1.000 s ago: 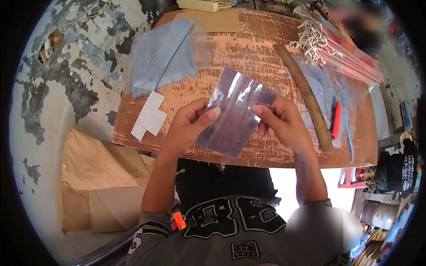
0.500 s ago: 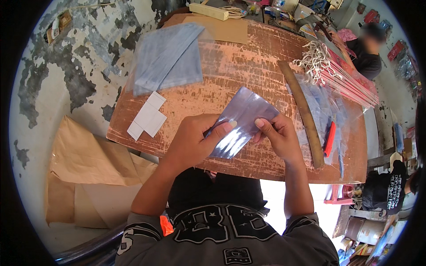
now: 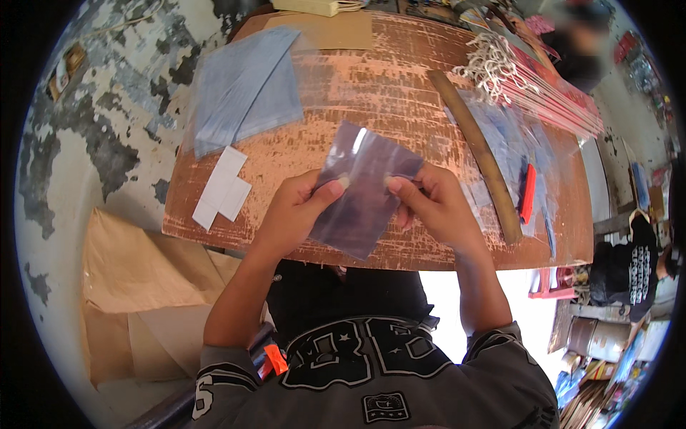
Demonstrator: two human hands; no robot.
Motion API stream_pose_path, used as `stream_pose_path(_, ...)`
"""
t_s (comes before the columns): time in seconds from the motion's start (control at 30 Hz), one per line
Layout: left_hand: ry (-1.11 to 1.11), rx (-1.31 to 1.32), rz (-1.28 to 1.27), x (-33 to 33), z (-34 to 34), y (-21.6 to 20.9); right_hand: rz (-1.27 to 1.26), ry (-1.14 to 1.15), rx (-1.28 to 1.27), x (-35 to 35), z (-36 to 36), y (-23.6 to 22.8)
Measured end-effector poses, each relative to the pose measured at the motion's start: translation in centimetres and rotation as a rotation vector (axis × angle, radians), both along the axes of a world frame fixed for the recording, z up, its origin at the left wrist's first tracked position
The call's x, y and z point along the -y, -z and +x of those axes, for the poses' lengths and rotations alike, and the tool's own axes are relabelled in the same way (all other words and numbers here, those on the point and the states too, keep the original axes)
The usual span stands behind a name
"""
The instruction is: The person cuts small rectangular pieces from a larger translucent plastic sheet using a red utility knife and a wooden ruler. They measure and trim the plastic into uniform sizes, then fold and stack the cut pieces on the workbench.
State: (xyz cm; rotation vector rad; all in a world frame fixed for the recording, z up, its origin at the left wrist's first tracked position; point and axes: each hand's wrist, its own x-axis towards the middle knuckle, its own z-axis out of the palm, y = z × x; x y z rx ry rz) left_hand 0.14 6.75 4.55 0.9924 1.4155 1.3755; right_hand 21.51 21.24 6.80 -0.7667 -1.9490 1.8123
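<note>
A small rectangle of clear, shiny plastic sheet (image 3: 361, 189) is held tilted above the near part of the worn wooden table (image 3: 386, 79). My left hand (image 3: 296, 207) pinches its left edge, thumb on top and the fingers mostly hidden behind. On the opposite edge my right hand (image 3: 432, 204) grips it the same way, its curled fingertips partly showing below the thumb. Left of my left hand lie white card pieces (image 3: 227, 187). A stack of larger clear plastic sheets (image 3: 246, 93) rests behind them.
To the right lie a brown flat strip (image 3: 479, 157), a red-handled cutter (image 3: 528, 193), loose plastic sheets (image 3: 493, 136) and a bundle of red sticks with white strings (image 3: 500, 68). Brown paper (image 3: 150, 264) stands by the wall. A person (image 3: 575, 50) sits at the far right.
Both hands have moved slightly left with the plastic sheet and turned it, so its glare has shifted. The whole view has tilted a little, moving the table upward.
</note>
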Motion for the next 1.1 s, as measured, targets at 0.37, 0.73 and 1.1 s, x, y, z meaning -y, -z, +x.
stream_pose_path(0.37, -0.109, 0.17, 0.033, -0.1, 0.4, 1.8, -0.152, -0.008, -0.108, 1.4, -1.1, 1.6)
stream_pose_path(0.73, -0.093, 0.663, 0.031, -0.6, 0.9, 3.1, -0.383, -0.127, -0.218, 3.7, 0.0, 1.3)
stream_pose_path(1.1, -0.103, 0.757, 0.094, -0.4, 1.1, 4.3, -0.421, -0.055, -0.278, 4.4, -0.6, 1.6)
